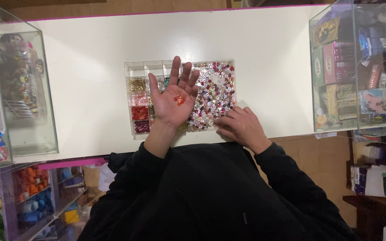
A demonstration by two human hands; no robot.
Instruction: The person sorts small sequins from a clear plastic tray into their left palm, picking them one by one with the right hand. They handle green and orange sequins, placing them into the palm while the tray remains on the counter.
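My left hand [174,99] lies palm up over a clear compartment box [136,68], fingers spread, with a few small orange beads [179,99] resting in the palm. The box's left cells hold gold, pink, red and dark red beads [139,112]. Its large right section is full of mixed clear, pink and red beads [215,89]. My right hand [240,126] rests at the box's near right corner, fingers curled down onto the bead pile; whether it pinches a bead is hidden.
The box sits on a white counter [86,80] with a pink edge. A glass display case [21,85] stands at left and another [358,67] with packaged goods at right. Bins of coloured items [32,196] sit below left.
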